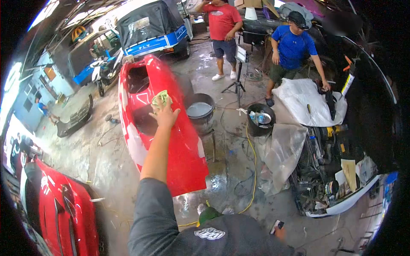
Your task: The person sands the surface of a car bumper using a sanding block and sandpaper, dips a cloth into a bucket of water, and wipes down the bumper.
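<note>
At the near edge, the wearer's dark grey shirt (239, 239) bears a white printed logo; low at its right side, the right hand (280, 233) holds a small dark-and-white object (276, 226), too small to identify. The left arm reaches forward over a long, glossy red body panel (181, 155) with pale patches along its edges. Its left hand (164, 116) is spread wide, fingers splayed on a crumpled yellow-green cloth (163, 96). The cloth lies beneath and just beyond the fingers, at the far side of the palm, on the panel between its dark far opening and a darker nearer area. The panel extends on both the near and far sides of the hand.

Just right of the panel is a round black tub (200, 106) containing greyish liquid; farther right, a black bucket (261, 120) contains clear plastic items. Beyond, a person in a blue shirt (294, 47) leans over white sheeting (301, 102), and a person in a red shirt (222, 21) stands near a blue vehicle (156, 45) with a dark cover.
</note>
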`<action>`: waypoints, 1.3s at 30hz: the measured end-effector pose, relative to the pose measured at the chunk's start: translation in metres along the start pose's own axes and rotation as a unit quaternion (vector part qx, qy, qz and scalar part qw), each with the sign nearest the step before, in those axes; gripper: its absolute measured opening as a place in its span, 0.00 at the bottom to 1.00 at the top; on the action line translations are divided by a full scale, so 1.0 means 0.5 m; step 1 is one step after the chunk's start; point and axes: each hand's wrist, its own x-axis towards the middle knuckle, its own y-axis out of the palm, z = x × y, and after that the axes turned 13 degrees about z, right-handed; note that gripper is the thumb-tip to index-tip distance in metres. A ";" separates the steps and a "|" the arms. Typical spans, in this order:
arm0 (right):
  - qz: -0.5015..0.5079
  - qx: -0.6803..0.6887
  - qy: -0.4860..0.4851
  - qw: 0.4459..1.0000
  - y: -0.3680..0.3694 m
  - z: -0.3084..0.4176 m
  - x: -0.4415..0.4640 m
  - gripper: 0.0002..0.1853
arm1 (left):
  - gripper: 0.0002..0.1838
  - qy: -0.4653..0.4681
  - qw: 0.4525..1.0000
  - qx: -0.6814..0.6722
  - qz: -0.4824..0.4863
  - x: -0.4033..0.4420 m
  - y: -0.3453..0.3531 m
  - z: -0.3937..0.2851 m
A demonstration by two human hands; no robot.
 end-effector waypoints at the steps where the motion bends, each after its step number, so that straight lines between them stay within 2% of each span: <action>1: 0.012 -0.006 -0.018 1.000 -0.009 0.036 -0.048 0.33 | 0.50 0.035 0.993 0.006 -0.110 0.000 0.025 0.037; 2: 0.024 -0.012 -0.037 0.999 -0.016 0.061 -0.074 0.35 | 0.50 0.068 0.973 0.009 -0.219 0.003 0.049 0.078; 3: 0.012 -0.046 -0.028 0.998 -0.014 0.051 -0.065 0.35 | 0.49 0.007 0.977 0.052 -0.205 -0.026 0.014 0.092; 4: 0.001 -0.080 -0.018 0.997 -0.008 0.033 -0.048 0.34 | 0.47 -0.053 0.985 0.078 -0.145 -0.057 -0.025 0.118; 5: -0.009 -0.115 -0.009 0.993 -0.001 0.025 -0.039 0.33 | 0.46 -0.063 0.979 0.062 -0.183 -0.060 -0.009 0.179; 6: 0.003 -0.119 -0.018 0.993 -0.001 0.030 -0.046 0.33 | 0.46 -0.073 0.982 0.035 -0.169 -0.073 0.003 0.244; 8: 0.028 -0.129 -0.040 0.990 -0.023 0.071 -0.078 0.32 | 0.50 -0.093 0.985 0.101 -0.102 -0.107 0.040 0.355; 9: 0.046 -0.108 -0.053 0.992 -0.033 0.114 -0.097 0.31 | 0.51 -0.076 0.982 0.141 -0.099 -0.129 0.040 0.372; 12: 0.064 -0.075 -0.074 0.992 -0.040 0.205 -0.098 0.31 | 0.53 -0.029 0.971 0.218 -0.089 -0.177 0.036 0.372; 14: 0.029 -0.092 -0.059 0.994 -0.025 0.193 0.014 0.30 | 0.55 0.001 0.973 0.216 -0.081 -0.213 0.024 0.357; 17: 0.050 -0.032 -0.154 0.986 -0.008 0.231 0.123 0.17 | 0.51 0.039 0.968 0.242 -0.046 -0.238 0.061 0.395; 20: -0.016 -0.086 -0.188 0.978 0.007 0.351 0.081 0.17 | 0.51 0.049 0.964 0.261 -0.027 -0.283 0.081 0.400; 23: 0.072 0.001 -0.207 0.976 0.009 0.394 0.043 0.25 | 0.50 0.056 0.968 0.243 -0.035 -0.309 0.110 0.408; 26: 0.068 -0.047 -0.186 0.979 0.022 0.352 0.068 0.22 | 0.50 0.041 0.972 0.231 -0.036 -0.331 0.140 0.408; 29: 0.091 -0.014 -0.202 0.975 0.019 0.310 0.048 0.15 | 0.48 0.041 0.973 0.223 -0.046 -0.346 0.175 0.428; 32: 0.133 -0.031 -0.170 0.976 -0.012 0.278 0.024 0.16 | 0.48 0.034 0.977 0.207 -0.038 -0.360 0.188 0.431; 35: 0.146 0.026 -0.160 0.976 -0.028 0.235 0.017 0.16 | 0.48 0.038 0.974 0.217 -0.040 -0.386 0.205 0.435; 39: 0.155 0.007 -0.146 0.977 -0.055 0.271 -0.066 0.14 | 0.48 0.030 0.970 0.238 -0.030 -0.431 0.237 0.441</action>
